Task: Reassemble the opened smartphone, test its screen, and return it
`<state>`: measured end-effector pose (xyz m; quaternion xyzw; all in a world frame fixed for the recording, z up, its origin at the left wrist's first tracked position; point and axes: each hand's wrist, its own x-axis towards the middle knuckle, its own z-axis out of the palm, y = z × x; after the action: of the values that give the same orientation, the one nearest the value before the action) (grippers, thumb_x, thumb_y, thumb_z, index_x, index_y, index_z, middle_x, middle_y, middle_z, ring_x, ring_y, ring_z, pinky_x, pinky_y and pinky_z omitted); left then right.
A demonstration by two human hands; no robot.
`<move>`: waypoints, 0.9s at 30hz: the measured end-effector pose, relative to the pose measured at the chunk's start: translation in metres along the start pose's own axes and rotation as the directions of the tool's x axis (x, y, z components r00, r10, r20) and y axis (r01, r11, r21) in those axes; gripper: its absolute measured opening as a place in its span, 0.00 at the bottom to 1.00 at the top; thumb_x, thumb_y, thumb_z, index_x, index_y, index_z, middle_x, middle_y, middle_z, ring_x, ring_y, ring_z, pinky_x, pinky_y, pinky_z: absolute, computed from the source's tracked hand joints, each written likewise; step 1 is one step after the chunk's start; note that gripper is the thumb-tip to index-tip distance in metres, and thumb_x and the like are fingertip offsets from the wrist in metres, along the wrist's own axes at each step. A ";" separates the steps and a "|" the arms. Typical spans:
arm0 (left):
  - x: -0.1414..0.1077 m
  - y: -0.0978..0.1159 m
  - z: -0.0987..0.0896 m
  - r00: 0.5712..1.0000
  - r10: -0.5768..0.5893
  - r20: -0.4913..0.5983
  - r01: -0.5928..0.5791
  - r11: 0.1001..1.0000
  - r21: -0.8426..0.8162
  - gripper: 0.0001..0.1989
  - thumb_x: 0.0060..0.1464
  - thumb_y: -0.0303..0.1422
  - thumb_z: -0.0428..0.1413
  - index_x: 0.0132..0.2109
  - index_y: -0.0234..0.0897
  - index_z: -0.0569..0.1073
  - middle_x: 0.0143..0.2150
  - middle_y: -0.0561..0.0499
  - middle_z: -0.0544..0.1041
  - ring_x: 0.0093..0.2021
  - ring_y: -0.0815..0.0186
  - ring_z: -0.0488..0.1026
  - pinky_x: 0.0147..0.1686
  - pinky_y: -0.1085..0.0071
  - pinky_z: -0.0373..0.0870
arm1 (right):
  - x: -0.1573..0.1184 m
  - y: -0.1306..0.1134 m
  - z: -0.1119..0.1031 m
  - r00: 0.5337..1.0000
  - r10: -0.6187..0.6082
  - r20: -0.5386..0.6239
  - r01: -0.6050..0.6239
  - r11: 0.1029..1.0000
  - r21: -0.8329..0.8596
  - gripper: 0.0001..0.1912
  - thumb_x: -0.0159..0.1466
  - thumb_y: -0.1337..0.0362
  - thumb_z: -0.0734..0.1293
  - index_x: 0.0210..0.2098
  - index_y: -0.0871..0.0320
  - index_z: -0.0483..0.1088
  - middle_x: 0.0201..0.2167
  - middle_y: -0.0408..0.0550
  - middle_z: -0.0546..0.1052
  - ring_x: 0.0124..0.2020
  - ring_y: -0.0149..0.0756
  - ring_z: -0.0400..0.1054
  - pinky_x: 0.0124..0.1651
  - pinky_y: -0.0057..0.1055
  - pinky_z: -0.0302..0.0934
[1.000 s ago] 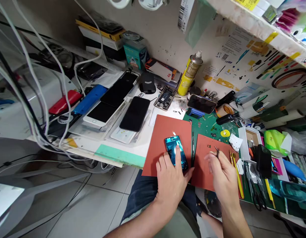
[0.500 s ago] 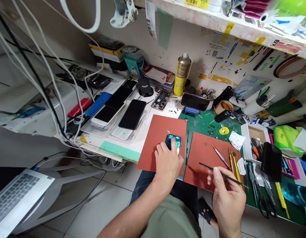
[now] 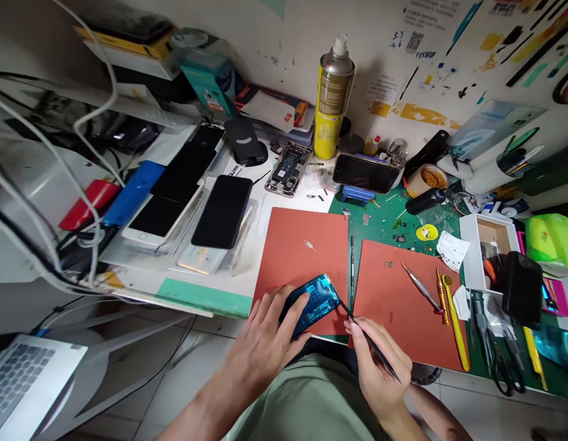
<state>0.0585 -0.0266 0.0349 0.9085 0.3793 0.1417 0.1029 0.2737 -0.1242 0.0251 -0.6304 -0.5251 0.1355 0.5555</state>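
Black tool (image 3: 383,356) slants beside angled blue phone housing (image 3: 315,301).

The upper part of the left mat (image 3: 284,245) offered a low passage, broken only by a small pin (image 3: 310,245). Nearer, the left hand (image 3: 268,327) and the blue phone (image 3: 315,300) blocked the way. A slim tool (image 3: 352,269) lay between the mats. The right mat (image 3: 380,294) had open room in its middle, with the yellow brush (image 3: 456,324) across its right side. Behind, the upright spray can (image 3: 328,122) and propped phone (image 3: 366,173) barred a low reach to the wall.
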 end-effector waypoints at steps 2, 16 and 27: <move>-0.004 -0.004 -0.001 1.000 0.025 -0.018 -0.025 1.000 -0.013 0.26 0.71 0.39 0.58 0.70 0.36 0.67 0.65 0.34 0.74 0.62 0.44 0.75 0.61 0.43 0.76 | -0.002 0.004 0.003 0.996 -0.085 0.022 0.086 0.993 -0.083 0.24 0.66 0.82 0.73 0.57 0.55 0.81 0.43 0.50 0.87 0.41 0.44 0.85 0.46 0.42 0.83; 0.006 -0.030 -0.009 0.978 0.210 -0.012 -0.210 0.977 -0.028 0.28 0.70 0.31 0.60 0.72 0.29 0.66 0.70 0.32 0.75 0.69 0.46 0.75 0.64 0.47 0.77 | 0.000 0.000 0.018 0.942 -0.300 0.149 0.334 0.875 -0.351 0.22 0.65 0.81 0.76 0.57 0.63 0.81 0.40 0.55 0.88 0.45 0.46 0.86 0.45 0.38 0.83; 0.009 -0.039 -0.011 0.961 0.275 -0.022 -0.275 0.961 0.013 0.27 0.69 0.34 0.63 0.70 0.31 0.68 0.69 0.35 0.77 0.67 0.44 0.76 0.62 0.46 0.78 | 0.003 0.001 0.021 0.947 -0.254 0.197 0.316 0.851 -0.420 0.33 0.67 0.81 0.73 0.70 0.57 0.73 0.46 0.55 0.87 0.48 0.48 0.85 0.46 0.42 0.84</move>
<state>0.0355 0.0074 0.0351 0.9512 0.2512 0.1634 0.0735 0.2593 -0.1094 0.0186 -0.6452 -0.6659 -0.0305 0.3733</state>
